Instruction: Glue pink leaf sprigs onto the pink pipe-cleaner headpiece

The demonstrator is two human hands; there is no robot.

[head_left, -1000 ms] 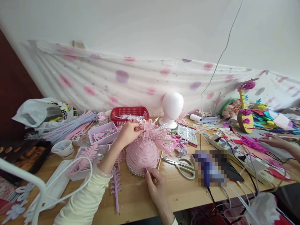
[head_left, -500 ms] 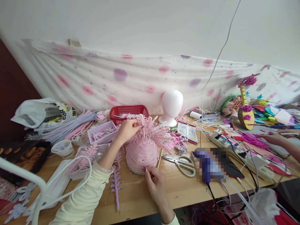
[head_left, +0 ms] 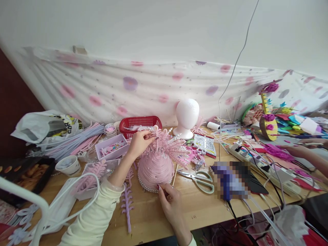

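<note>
A dome-shaped pink headdress (head_left: 155, 169) wound in fuzzy strands stands on the wooden table, with a pearl trim (head_left: 146, 187) around its lower edge. Pink chenille sprays and pearl stems (head_left: 176, 150) fan out from its top. My left hand (head_left: 140, 143) reaches over from the left, its fingers pinched on a pink chenille piece at the crown. At the front, my right hand (head_left: 169, 200) has thumb and fingers closed on the headdress's pearl-trimmed rim. To the left lies a purple chenille sprig (head_left: 126, 208). Scissors with pale green handles (head_left: 203, 181) rest on the right.
Behind stand a white foam head (head_left: 187, 116) and a red basket (head_left: 140, 122). Bead box (head_left: 112, 147), paper cup (head_left: 68, 165) and chenille stems (head_left: 77, 140) are at left. On the right are a power strip (head_left: 263, 169), cables and another person's hands (head_left: 302, 150).
My hands keep nearly the same hold on the headdress. The camera view has shifted slightly. At the far right the other person's hands have moved a little.
</note>
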